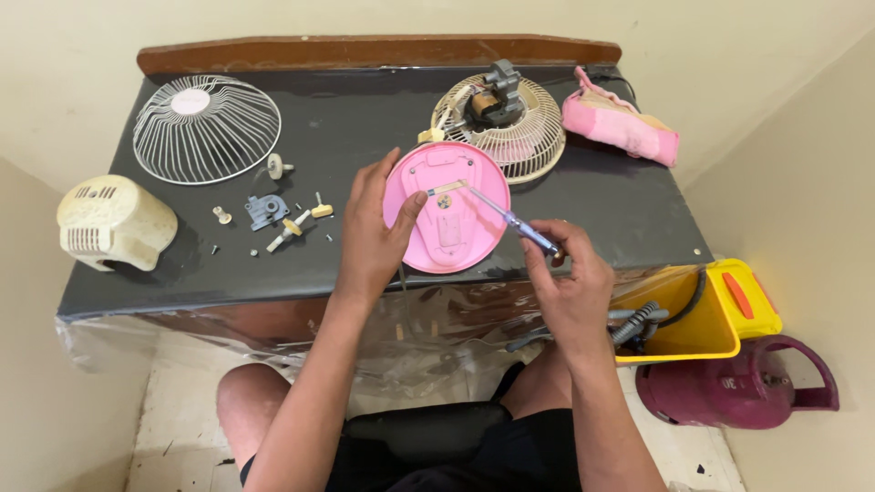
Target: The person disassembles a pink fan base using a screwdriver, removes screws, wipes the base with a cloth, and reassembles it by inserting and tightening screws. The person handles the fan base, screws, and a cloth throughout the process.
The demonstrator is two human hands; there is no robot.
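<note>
I see a dark desk (pixel 602 210) against the wall, parts spread across it. White wire fan grille (pixel 206 127) lies dome-up at far left; cream grille with the motor (pixel 499 114) sits at the back centre, a pink cloth bundle (pixel 620 128) to its right. Cream motor housing (pixel 115 222) rests on the left edge. Yellow toolbox (pixel 697 314) stands on the floor to the right, maroon gas cylinder (pixel 743 387) just below it. Pink round fan base (pixel 445 208) lies at the desk's front edge, underside up. Left hand (pixel 372 228) grips its left rim, thumb on the face. Right hand (pixel 570 273) is closed around a blue-handled screwdriver (pixel 510 219), whose tip meets the small metal bracket at the base's centre, though I can't tell if it's seated in a screw. Loose small parts and screws (pixel 278 219) sit between housing and left hand.
</note>
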